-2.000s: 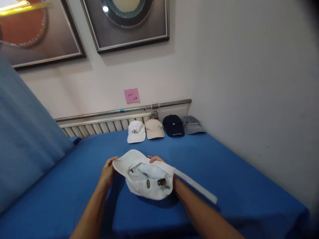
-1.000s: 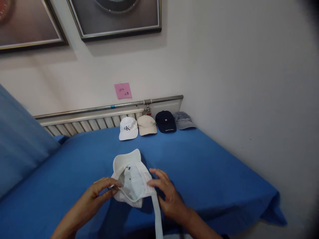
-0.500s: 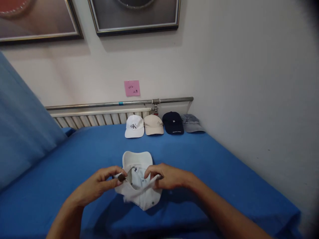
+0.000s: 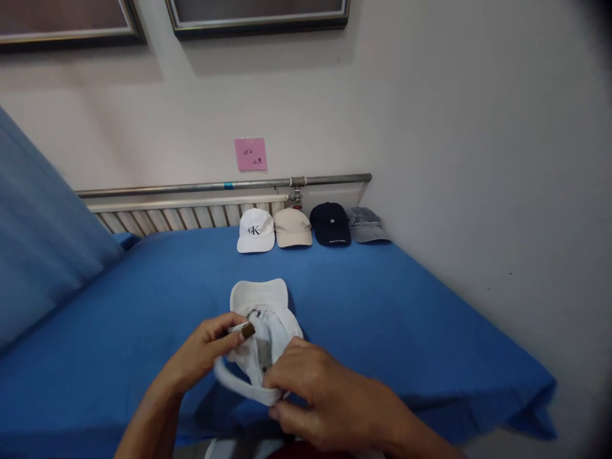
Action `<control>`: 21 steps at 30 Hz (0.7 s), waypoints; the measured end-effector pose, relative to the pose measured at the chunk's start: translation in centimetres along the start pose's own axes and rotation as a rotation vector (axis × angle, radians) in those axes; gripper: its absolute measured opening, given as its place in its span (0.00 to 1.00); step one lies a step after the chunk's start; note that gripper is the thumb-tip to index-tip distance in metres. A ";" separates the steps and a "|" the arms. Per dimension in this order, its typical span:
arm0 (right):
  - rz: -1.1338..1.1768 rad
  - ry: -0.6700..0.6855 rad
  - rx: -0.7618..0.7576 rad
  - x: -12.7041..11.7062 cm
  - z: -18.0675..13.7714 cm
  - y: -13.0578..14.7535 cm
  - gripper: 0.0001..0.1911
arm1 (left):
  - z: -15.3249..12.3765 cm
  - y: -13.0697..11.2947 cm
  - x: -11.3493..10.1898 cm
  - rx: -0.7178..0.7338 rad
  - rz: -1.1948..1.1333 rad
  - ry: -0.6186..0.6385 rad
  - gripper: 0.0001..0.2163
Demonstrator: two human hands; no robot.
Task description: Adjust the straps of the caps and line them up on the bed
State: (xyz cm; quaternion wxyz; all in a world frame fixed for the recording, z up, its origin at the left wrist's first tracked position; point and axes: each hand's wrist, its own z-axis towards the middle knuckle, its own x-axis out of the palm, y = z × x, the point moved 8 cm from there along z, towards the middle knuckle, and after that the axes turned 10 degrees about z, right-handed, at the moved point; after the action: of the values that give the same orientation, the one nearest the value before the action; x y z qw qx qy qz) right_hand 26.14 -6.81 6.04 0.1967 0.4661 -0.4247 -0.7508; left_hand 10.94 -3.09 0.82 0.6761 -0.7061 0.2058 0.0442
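On the blue bed (image 4: 406, 306), the left hand (image 4: 203, 354) pinches the brass buckle (image 4: 247, 330) of a white cap (image 4: 261, 319) while the right hand (image 4: 310, 389) grips its strap (image 4: 239, 384).

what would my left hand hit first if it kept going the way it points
Probably the held white cap: the left hand pinches it at the brass buckle and points into its crown.

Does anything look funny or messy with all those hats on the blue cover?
Only the white cap in the hands: it lies upside down, inside showing, crown squashed, with the left hand pinching its brass buckle and the right hand on its back edge. The four caps by the wall sit in a neat row.
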 end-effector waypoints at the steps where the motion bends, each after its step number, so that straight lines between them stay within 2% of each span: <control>1: 0.089 -0.013 0.048 -0.1 0.0 -0.4 0.04 | 0.0 0.1 0.2 -0.007 -0.010 -0.001 0.11; 4: 0.345 -0.133 0.197 -0.9 -0.1 -2.6 0.03 | 0.1 0.4 0.5 -0.025 -0.059 -0.005 0.11; 8: 0.531 -0.299 0.233 -2.1 -0.2 -5.1 0.10 | 0.1 0.8 0.7 -0.036 -0.120 0.000 0.11; 13: 0.600 -0.339 0.244 -2.2 -0.2 -6.6 0.15 | 0.0 1.5 0.8 -0.032 -0.129 -0.017 0.09; 17: 0.620 -0.402 0.240 -2.7 -0.1 -6.7 0.11 | 0.0 2.5 0.8 -0.033 -0.215 -0.046 0.08; 21: 0.748 -0.437 0.255 -2.5 0.4 -7.1 0.10 | 0.0 2.9 0.8 -0.014 -0.359 -0.117 0.09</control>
State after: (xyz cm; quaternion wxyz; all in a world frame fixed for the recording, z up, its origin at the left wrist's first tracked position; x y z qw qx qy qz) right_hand 27.73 -0.86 1.62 0.3012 0.1313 -0.6848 -0.6505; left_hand 10.67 -3.30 -2.16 0.6789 -0.7325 0.0364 -0.0349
